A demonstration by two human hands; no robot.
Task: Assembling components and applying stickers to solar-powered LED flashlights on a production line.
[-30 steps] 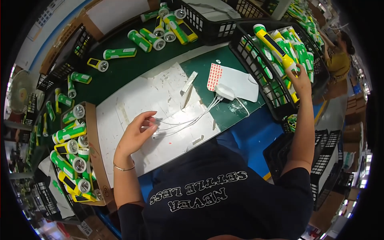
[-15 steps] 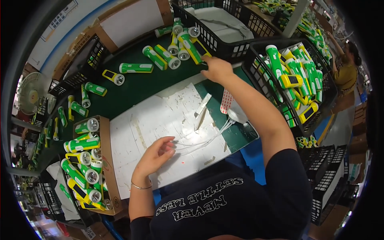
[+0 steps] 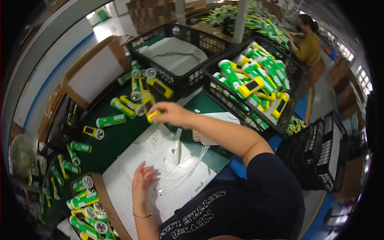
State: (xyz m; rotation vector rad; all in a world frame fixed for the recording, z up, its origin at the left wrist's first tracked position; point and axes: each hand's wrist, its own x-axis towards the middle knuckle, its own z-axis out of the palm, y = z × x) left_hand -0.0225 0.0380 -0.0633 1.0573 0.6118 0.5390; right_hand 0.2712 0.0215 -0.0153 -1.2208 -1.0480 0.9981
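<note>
My right hand [image 3: 170, 114] reaches over the far side of the work surface, its fingers closed round one end of a green-and-yellow flashlight [image 3: 148, 103]. The yellow side with a dark panel faces up. Several more flashlights lie close behind it on the green table, among them a yellow one with a dark panel [image 3: 160, 87] and a green one on its side [image 3: 111, 121]. Above the white board [image 3: 124, 176], my left hand [image 3: 143, 180] hovers with nothing in it, fingers loosely curled and apart. Thin white cables [image 3: 186, 170] lie on the board to its right.
A cardboard box [image 3: 105, 200] heaped with flashlights stands at the left. On the right, a black crate [image 3: 212, 86] is piled with flashlights. Behind, another black crate [image 3: 140, 42] holds a pale sheet. A person in yellow [image 3: 308, 50] works at the far right.
My right hand has taken hold of a flashlight and drawn it nearer, its panel side now showing. My left hand has tilted more upright. The whole view has swung to the right.
</note>
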